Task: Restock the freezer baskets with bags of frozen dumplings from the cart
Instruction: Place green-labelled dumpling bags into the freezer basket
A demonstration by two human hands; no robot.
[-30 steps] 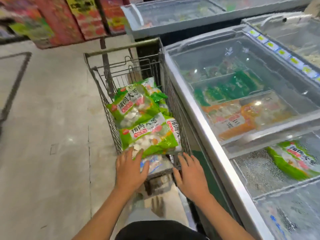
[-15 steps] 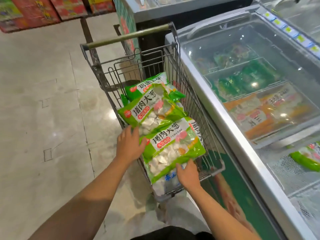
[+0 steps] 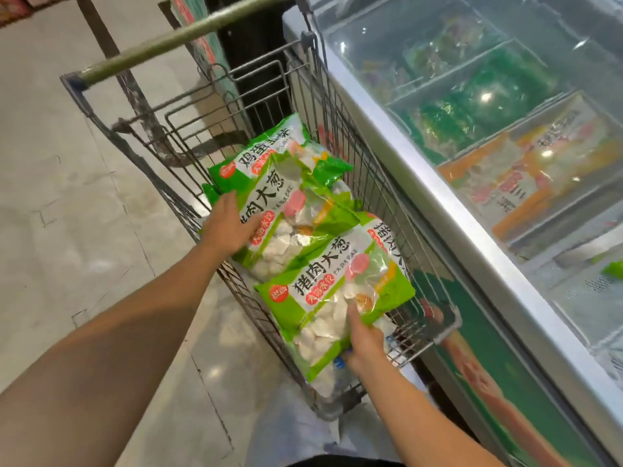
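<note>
Several green bags of frozen dumplings lie stacked in a wire cart [image 3: 101, 119]. My right hand [image 3: 364, 342] grips the near bottom edge of the nearest bag [image 3: 333, 294], thumb on top of it. My left hand [image 3: 227, 224] holds the left edge of the middle bag [image 3: 286, 217], which lies further back. Behind it a third bag [image 3: 256, 156] shows under the middle one. The freezer [image 3: 438, 210] stands right of the cart, with a perforated white basket [image 3: 593, 298] at the lower right holding a green bag corner [image 3: 613, 269].
Under the freezer's glass lid [image 3: 488, 79] lie green packs and orange packs [image 3: 526, 170] in separate compartments. The cart's handle bar [image 3: 182, 38] crosses the top of the view. Pale tiled floor [image 3: 67, 214] spreads to the left. The cart touches the freezer's side.
Both hands went from the cart's near rim onto the bags. My left hand moved further back to the middle bag; my right hand keeps its grip on the nearest bag.
</note>
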